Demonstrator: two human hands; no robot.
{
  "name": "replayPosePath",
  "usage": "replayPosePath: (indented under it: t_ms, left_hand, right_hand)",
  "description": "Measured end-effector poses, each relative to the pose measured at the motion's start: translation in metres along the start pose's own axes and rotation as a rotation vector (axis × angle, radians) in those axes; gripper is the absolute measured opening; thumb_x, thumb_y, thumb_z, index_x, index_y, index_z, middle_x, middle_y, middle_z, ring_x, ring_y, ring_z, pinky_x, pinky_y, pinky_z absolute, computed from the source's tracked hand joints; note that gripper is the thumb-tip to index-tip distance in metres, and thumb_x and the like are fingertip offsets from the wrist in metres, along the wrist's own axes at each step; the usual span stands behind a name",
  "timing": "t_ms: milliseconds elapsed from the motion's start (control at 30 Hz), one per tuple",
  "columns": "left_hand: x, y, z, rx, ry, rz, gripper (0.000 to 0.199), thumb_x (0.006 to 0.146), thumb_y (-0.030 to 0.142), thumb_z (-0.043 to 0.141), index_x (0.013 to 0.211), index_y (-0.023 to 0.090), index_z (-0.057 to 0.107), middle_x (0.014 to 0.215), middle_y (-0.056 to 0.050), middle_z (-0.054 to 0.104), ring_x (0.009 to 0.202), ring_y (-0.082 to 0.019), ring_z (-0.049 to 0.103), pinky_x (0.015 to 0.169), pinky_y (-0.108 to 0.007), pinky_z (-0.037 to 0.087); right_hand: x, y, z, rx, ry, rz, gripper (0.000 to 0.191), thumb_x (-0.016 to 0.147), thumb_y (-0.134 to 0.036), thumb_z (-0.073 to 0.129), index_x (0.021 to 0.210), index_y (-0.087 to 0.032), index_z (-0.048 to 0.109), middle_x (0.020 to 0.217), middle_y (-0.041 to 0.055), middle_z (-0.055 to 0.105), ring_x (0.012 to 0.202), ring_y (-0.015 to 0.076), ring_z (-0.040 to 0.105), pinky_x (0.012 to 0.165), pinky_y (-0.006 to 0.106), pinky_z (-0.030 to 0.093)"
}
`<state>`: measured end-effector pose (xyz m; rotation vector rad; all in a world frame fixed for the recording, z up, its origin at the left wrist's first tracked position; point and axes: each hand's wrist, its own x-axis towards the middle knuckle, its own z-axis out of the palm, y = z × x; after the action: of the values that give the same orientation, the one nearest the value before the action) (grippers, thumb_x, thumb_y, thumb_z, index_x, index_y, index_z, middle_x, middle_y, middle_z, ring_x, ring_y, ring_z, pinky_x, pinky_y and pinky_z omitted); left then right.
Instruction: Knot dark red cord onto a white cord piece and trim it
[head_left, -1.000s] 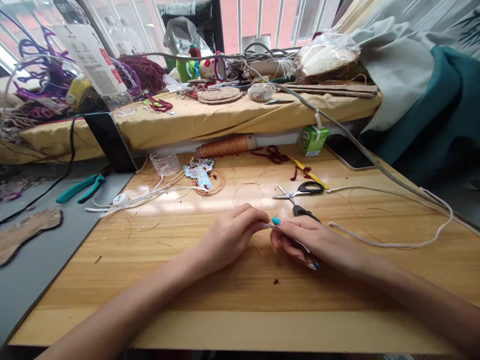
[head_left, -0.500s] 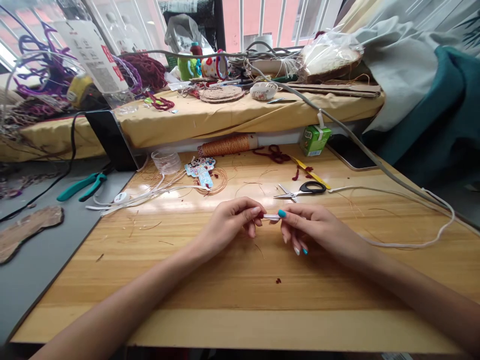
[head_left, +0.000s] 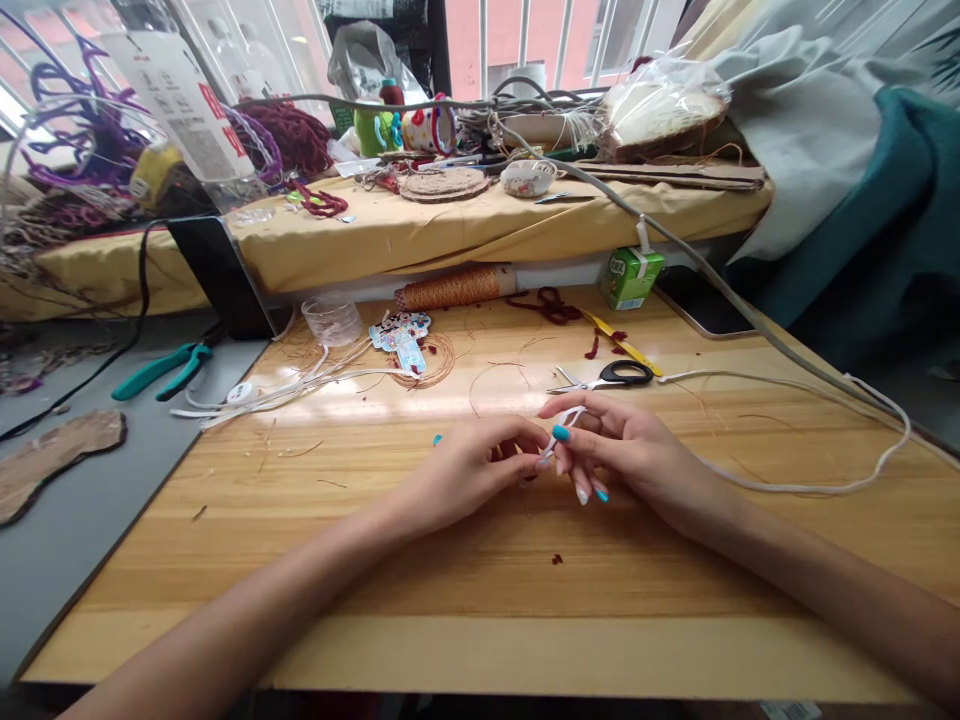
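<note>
Between my hands, above the middle of the wooden table (head_left: 420,590), a white cord (head_left: 574,414) is bent into a small loop. My left hand (head_left: 487,455) pinches the cord's lower end, and a bit of dark red shows under its fingertips. Thumb and forefinger of my right hand (head_left: 626,440) close on the looped part, the other fingers hanging loosely below. A long white cord (head_left: 817,490) runs from behind my right wrist out to the right; whether it is the same piece I cannot tell. Black-handled scissors (head_left: 626,374) lie just beyond my right hand.
Behind the hands lie a yellow tool (head_left: 622,345), an orange thread spool (head_left: 454,288), a green drink carton (head_left: 631,278) and a clear round container (head_left: 331,322). Teal pliers (head_left: 161,372) rest at the left. A grey cable (head_left: 697,265) slants across the right side.
The white cord, held straight between my fingers before, is now bent into a loop. My left hand has moved right and slightly down, close against my right hand.
</note>
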<state>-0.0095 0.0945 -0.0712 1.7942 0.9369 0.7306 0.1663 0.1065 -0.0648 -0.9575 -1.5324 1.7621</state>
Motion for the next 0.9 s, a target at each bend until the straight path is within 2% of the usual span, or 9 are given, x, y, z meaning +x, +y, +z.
replayPosePath:
  t_ms: [100, 233, 433, 600, 733, 900]
  left_hand:
    - [0.0002, -0.0018, 0.0009, -0.177, -0.042, -0.080, 0.013, 0.076, 0.023, 0.049, 0.081, 0.012, 0.055, 0.067, 0.000, 0.054, 0.059, -0.008, 0.048, 0.057, -0.020, 0.039]
    - [0.0017, -0.0062, 0.0003, -0.322, -0.031, -0.147, 0.014, 0.074, 0.026, 0.052, 0.078, 0.012, 0.053, 0.067, -0.001, 0.055, 0.057, -0.007, 0.049, 0.053, -0.019, 0.038]
    - [0.0039, -0.0095, -0.0014, -0.410, 0.040, -0.192, 0.018, 0.070, 0.028, 0.057, 0.077, 0.013, 0.050, 0.063, 0.002, 0.052, 0.050, -0.005, 0.047, 0.045, -0.016, 0.034]
    - [0.0047, -0.0061, -0.0029, -0.360, 0.011, -0.165, 0.026, 0.072, 0.029, 0.055, 0.095, 0.016, 0.053, 0.067, 0.002, 0.051, 0.053, -0.006, 0.047, 0.046, -0.017, 0.036]
    - [0.0049, -0.0043, -0.0048, -0.343, 0.035, -0.212, 0.017, 0.072, 0.028, 0.055, 0.080, 0.014, 0.054, 0.060, 0.002, 0.050, 0.049, -0.005, 0.046, 0.045, -0.016, 0.037]
    - [0.0058, -0.0062, -0.0060, -0.452, 0.119, -0.227, 0.016, 0.070, 0.028, 0.057, 0.076, 0.015, 0.051, 0.056, 0.004, 0.048, 0.044, -0.004, 0.043, 0.042, -0.015, 0.037]
  right_hand:
    - [0.0008, 0.0014, 0.0013, -0.030, 0.004, -0.009, 0.019, 0.077, -0.030, 0.052, 0.090, -0.016, 0.048, 0.061, -0.0027, 0.054, 0.043, 0.0066, 0.051, 0.038, 0.017, 0.036]
    - [-0.0013, 0.0002, 0.0025, -0.191, 0.086, -0.051, 0.015, 0.079, -0.031, 0.048, 0.078, -0.016, 0.049, 0.060, -0.0029, 0.052, 0.044, 0.0056, 0.049, 0.042, 0.018, 0.039]
    - [-0.0037, -0.0003, 0.0024, -0.396, 0.129, -0.085, 0.017, 0.082, -0.030, 0.045, 0.075, -0.016, 0.051, 0.060, -0.0026, 0.051, 0.047, 0.0056, 0.049, 0.045, 0.018, 0.039]
    - [-0.0029, -0.0017, 0.0022, -0.399, 0.124, -0.072, 0.014, 0.081, -0.028, 0.045, 0.078, -0.016, 0.052, 0.062, -0.0023, 0.051, 0.048, 0.0062, 0.049, 0.046, 0.019, 0.039]
    - [-0.0035, -0.0031, 0.0021, -0.406, 0.112, -0.072, 0.014, 0.081, -0.028, 0.045, 0.081, -0.016, 0.053, 0.059, -0.0028, 0.051, 0.049, 0.0068, 0.049, 0.047, 0.019, 0.039]
    - [-0.0029, -0.0008, -0.0005, -0.459, 0.148, -0.011, 0.015, 0.080, -0.030, 0.046, 0.081, -0.016, 0.052, 0.057, -0.0021, 0.053, 0.049, 0.0084, 0.050, 0.046, 0.020, 0.038]
